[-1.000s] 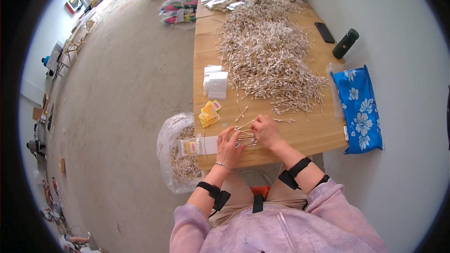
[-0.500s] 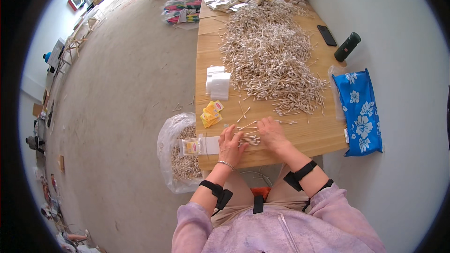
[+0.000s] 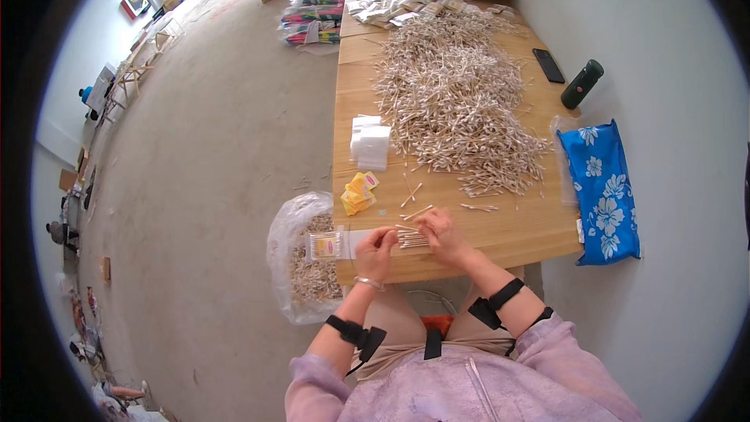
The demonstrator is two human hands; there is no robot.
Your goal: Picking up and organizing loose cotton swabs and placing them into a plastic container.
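A short row of cotton swabs [image 3: 412, 239] lies side by side at the table's near edge, between my hands. My right hand [image 3: 445, 239] has its fingers bent together over the right ends of these swabs. Just left of the row, my left hand [image 3: 375, 254] is closed with thumb and fingers pinched; whatever is in them is hidden. Beside it lies a clear packet [image 3: 326, 246] filled with swabs and a yellow card. A pale plastic flap [image 3: 357, 239] runs from the packet toward my left hand. Loose swabs [image 3: 412, 195] lie just beyond the row.
A large swab heap [image 3: 453, 101] covers the table's middle. Yellow cards [image 3: 359, 193] and clear bags [image 3: 370, 144] lie along the left edge. At right are a phone [image 3: 548, 66], a dark green bottle [image 3: 582, 84] and a blue flowered pack [image 3: 601, 191]. A plastic sack [image 3: 285, 266] stands below left.
My left hand has drawn back from the swab row, and its fingers have closed into a pinch. My right hand has come nearer, onto the row's right ends.
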